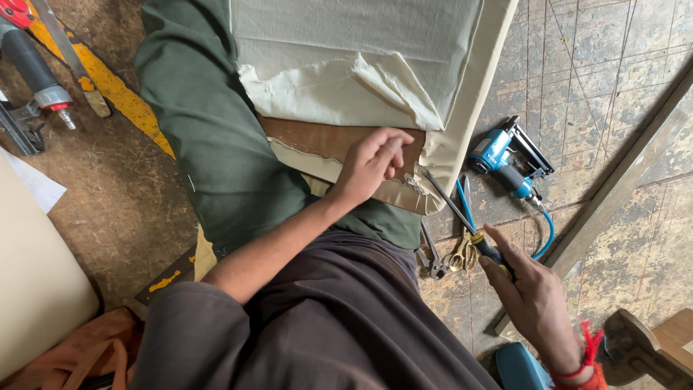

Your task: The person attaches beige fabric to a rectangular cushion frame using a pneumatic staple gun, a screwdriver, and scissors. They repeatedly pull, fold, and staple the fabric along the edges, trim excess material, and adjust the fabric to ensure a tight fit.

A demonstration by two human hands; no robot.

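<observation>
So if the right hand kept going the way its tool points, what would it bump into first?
Probably the folded beige fabric edge on the panel's corner. The right hand aims its thin tool there, though depth is unclear.

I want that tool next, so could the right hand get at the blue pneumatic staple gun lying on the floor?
Probably yes: the staple gun lies uncovered beyond the right hand, though that hand already grips a thin-shafted tool.
</observation>
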